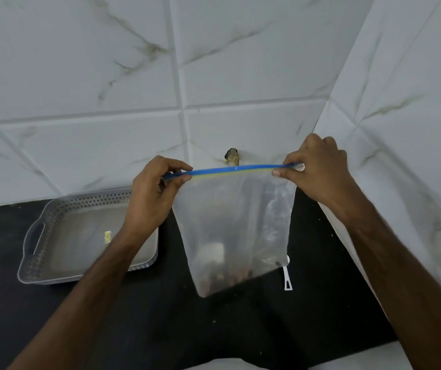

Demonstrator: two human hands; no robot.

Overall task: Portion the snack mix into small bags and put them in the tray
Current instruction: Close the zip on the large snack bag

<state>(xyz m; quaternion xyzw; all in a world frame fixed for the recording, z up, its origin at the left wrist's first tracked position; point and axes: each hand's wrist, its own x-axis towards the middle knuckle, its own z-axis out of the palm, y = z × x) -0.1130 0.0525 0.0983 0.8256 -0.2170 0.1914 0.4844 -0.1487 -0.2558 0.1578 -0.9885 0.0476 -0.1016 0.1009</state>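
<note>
I look down from my head camera at a black desk (160, 329) set against white marble-patterned wall tiles (107, 76). I hold a clear zip bag (232, 231) up in the air at the centre of the view, hanging by its blue seal strip (235, 169), which runs nearly level from 9 o'clock to 3 o'clock.

My left hand (152, 190) pinches the left end of the strip: the thumb lies on the near side of the seal and the forefinger curls over the top, with the strip's end tucked into the hand. My right hand (318, 169) pinches the right end in the same way, the thumb tip pressed on the near face of the strip and the fingers (312, 145) curled behind it. Both sets of fingers are narrow, closed on the bag's top edge.

The bag hangs below the fingers, towards 6 o'clock, its lower edge tilted. A few dark pieces of snack mix (227, 277) sit near its bottom, blurred through the plastic.

At 9 o'clock from the bag a grey perforated tray (35, 236) with a side handle rests on the desk, a small yellow item (107, 236) inside it. A white plastic handle (288, 280) lies on the desk at about 4 o'clock, just past the bag's lower right corner.
</note>
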